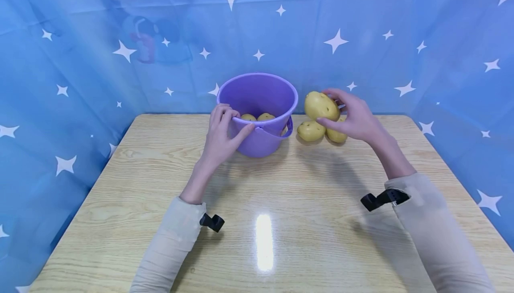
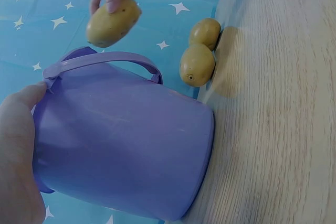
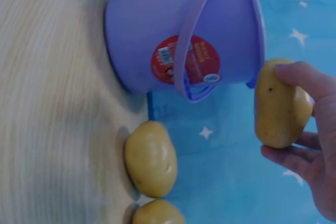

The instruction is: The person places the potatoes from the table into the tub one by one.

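A purple bucket (image 1: 257,143) stands upright at the back of the table, its handle (image 2: 115,57) folded down on the right side. My left hand (image 1: 221,134) grips its near left rim, thumb outside. Inside the bucket lie potatoes (image 1: 265,117), partly hidden by the rim. To the right of the bucket, my right hand (image 1: 355,117) holds a potato (image 3: 281,106) between thumb and fingers, raised above the table. Under that hand two more potatoes (image 3: 151,159) rest side by side on the tabletop; in the head view the hand partly covers one.
The wooden table (image 1: 160,239) ends at the back against a blue curtain (image 1: 180,30) with white stars. A red label (image 3: 205,59) is stuck on the bucket's side. Black camera mounts (image 1: 212,222) sit on both wrists.
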